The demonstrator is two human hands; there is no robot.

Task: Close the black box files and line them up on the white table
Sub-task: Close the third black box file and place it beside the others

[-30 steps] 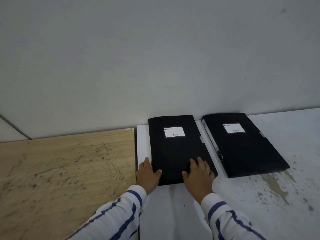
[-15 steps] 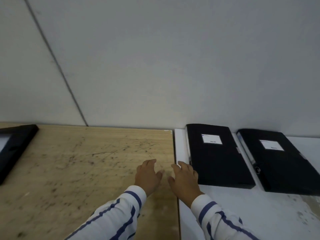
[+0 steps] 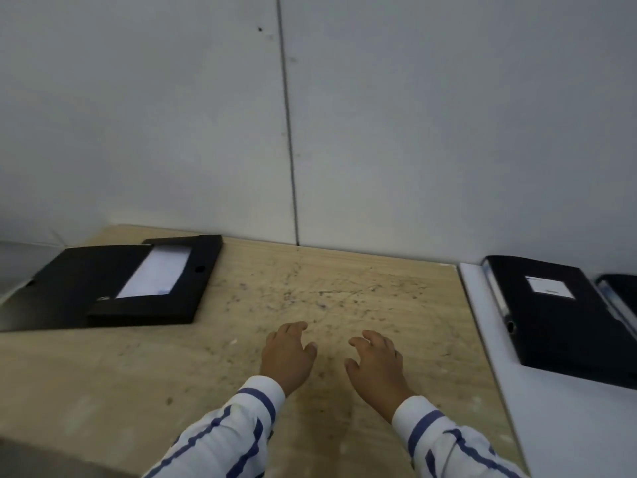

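Both hands were empty and unclenched, fingers loosely spread, held over the scuffed wooden bench [image 3: 344, 298]. The left hand [image 3: 287, 357] sat at about 6 o'clock of the frame; the right hand [image 3: 377, 365] was just beside it toward 5 o'clock, the two apart and grasping nothing. Both wrists carried white sleeves with blue stripes [image 3: 241, 432].

An open black box file [image 3: 113, 288] lay flat on the wooden surface at 9 o'clock, well apart from the hands. Its lid was folded out toward the left, and white paper [image 3: 155, 276] was exposed inside the tray. Its long axis ran from near-left to far-right, the far end pointing toward roughly 1 o'clock and lying near the grey wall [image 3: 172, 115].

A closed black box file [image 3: 558, 322] rested flat on the white bench [image 3: 568, 426] at 3 o'clock, white label [image 3: 550, 287] uppermost near its far end. Its long axis ran front to back, the far end tilted toward 11 o'clock. A second black box file [image 3: 624, 291] lay just beside it to the right, cut off by the frame edge; whether the two touched could not be determined.
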